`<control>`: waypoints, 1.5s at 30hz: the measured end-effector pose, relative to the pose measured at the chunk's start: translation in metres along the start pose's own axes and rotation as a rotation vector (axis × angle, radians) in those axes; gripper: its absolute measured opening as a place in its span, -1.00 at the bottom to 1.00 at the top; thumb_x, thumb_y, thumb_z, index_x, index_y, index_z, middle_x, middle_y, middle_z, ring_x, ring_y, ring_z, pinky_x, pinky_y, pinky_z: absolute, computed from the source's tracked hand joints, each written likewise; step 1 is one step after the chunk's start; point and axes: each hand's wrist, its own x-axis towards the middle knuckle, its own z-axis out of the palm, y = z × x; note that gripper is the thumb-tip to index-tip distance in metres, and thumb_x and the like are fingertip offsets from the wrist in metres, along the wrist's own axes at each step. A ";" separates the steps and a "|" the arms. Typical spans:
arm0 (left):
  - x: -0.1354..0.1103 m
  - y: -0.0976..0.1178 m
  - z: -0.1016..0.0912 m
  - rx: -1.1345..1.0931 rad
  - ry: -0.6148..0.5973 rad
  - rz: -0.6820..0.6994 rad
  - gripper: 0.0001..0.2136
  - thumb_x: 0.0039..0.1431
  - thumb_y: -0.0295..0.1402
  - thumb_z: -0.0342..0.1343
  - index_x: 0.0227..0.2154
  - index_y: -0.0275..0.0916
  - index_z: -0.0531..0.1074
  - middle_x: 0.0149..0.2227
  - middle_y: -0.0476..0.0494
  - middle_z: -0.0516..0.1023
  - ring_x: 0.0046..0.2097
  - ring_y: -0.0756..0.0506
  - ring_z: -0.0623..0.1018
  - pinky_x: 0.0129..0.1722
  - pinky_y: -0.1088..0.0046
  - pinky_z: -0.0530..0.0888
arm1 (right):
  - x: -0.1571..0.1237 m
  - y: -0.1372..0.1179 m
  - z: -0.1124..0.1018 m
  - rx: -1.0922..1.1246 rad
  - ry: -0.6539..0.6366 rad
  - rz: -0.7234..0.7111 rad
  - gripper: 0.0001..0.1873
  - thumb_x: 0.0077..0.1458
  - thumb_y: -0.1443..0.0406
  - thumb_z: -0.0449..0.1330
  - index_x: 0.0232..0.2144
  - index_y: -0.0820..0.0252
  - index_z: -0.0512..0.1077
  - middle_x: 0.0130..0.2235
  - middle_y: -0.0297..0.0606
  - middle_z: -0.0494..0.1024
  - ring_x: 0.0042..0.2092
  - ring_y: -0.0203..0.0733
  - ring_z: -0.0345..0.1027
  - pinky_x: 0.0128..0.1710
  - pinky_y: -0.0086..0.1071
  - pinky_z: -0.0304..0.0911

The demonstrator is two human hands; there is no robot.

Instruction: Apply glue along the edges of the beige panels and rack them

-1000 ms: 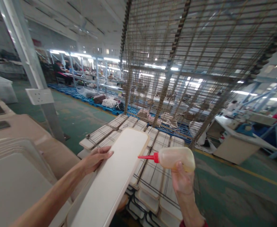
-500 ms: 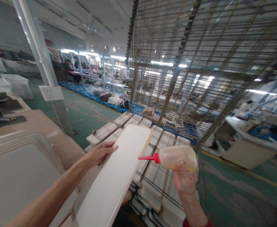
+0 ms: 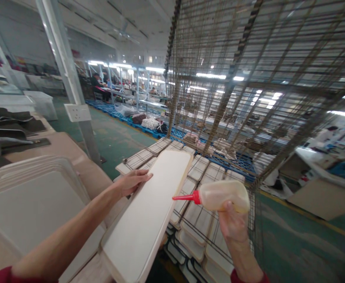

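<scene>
My left hand [image 3: 133, 182] grips the left edge of a long white panel [image 3: 151, 212] with rounded corners, held flat and angled away from me. My right hand [image 3: 232, 225] is closed around a squeeze bottle [image 3: 221, 195] of yellowish liquid with a red nozzle. The nozzle tip points left and sits just over the panel's right edge. Below both hands, a wire rack shelf [image 3: 200, 232] carries several similar white panels in rows.
A tall wire drying rack [image 3: 249, 78] rises ahead and to the right. A stack of large white panels [image 3: 28, 204] lies at my left. A grey steel column [image 3: 69, 82] with a socket box stands behind it. Distant people sit at benches [image 3: 98, 84]; green floor lies around.
The view has drifted so everything sits slightly further right and lower. The panel has edged a little forward over the rack. Both hands keep their holds.
</scene>
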 end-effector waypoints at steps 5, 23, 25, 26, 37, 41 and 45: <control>0.002 0.004 -0.001 0.002 0.012 -0.013 -0.56 -0.27 -0.27 0.43 -0.28 -0.37 0.53 -0.41 -0.22 0.64 -0.44 -0.13 0.61 -0.45 0.44 0.53 | -0.002 0.002 -0.001 -0.010 -0.036 0.025 -0.62 -0.24 0.22 0.41 -0.28 0.14 0.52 -0.33 -0.26 0.62 -0.27 -0.18 0.49 -0.22 -0.31 0.43; 0.012 0.016 -0.005 -0.005 0.038 -0.012 -0.69 -0.23 -0.36 0.41 -0.38 -0.38 0.53 -0.46 -0.21 0.64 -0.46 -0.12 0.60 -0.44 0.43 0.53 | -0.014 0.002 -0.004 -0.042 -0.127 0.080 -0.44 -0.20 0.17 0.40 -0.08 0.11 0.45 -0.36 -0.25 0.62 -0.34 -0.15 0.51 -0.25 -0.31 0.45; 0.013 0.017 -0.007 -0.011 0.039 -0.017 -0.72 -0.21 -0.38 0.40 -0.39 -0.38 0.53 -0.46 -0.21 0.64 -0.46 -0.12 0.60 -0.43 0.42 0.54 | -0.016 0.001 -0.004 -0.040 -0.139 0.077 -0.48 -0.20 0.18 0.39 -0.11 0.10 0.46 -0.39 -0.27 0.62 -0.35 -0.17 0.51 -0.26 -0.34 0.46; 0.014 0.018 -0.008 -0.013 0.038 -0.019 -0.74 -0.19 -0.39 0.39 -0.39 -0.38 0.53 -0.46 -0.22 0.64 -0.46 -0.12 0.60 -0.42 0.41 0.54 | -0.016 0.001 -0.004 -0.042 -0.146 0.078 -0.48 -0.19 0.18 0.39 -0.11 0.10 0.46 -0.40 -0.28 0.61 -0.35 -0.17 0.51 -0.26 -0.34 0.46; 0.022 0.025 -0.014 -0.022 0.038 -0.013 -0.72 -0.22 -0.39 0.41 -0.39 -0.40 0.55 -0.47 -0.23 0.63 -0.47 -0.13 0.59 -0.40 0.39 0.53 | -0.025 -0.001 -0.001 -0.051 -0.148 0.121 -0.45 -0.18 0.19 0.39 -0.08 0.10 0.42 -0.38 -0.32 0.61 -0.35 -0.23 0.50 -0.26 -0.39 0.44; 0.021 0.028 -0.014 -0.023 0.039 -0.010 -0.72 -0.23 -0.38 0.42 -0.41 -0.40 0.54 -0.48 -0.22 0.63 -0.47 -0.13 0.59 -0.42 0.39 0.52 | -0.027 0.001 -0.004 -0.075 -0.149 0.127 -0.43 -0.18 0.19 0.39 -0.05 0.11 0.41 -0.36 -0.31 0.61 -0.33 -0.25 0.51 -0.28 -0.47 0.44; 0.021 0.030 -0.016 -0.029 0.050 -0.011 -0.72 -0.22 -0.40 0.41 -0.39 -0.40 0.54 -0.48 -0.21 0.63 -0.46 -0.14 0.59 -0.40 0.37 0.52 | -0.029 0.004 -0.003 -0.084 -0.168 0.133 -0.38 -0.17 0.16 0.37 -0.01 0.07 0.37 -0.33 -0.30 0.61 -0.30 -0.21 0.51 -0.24 -0.41 0.44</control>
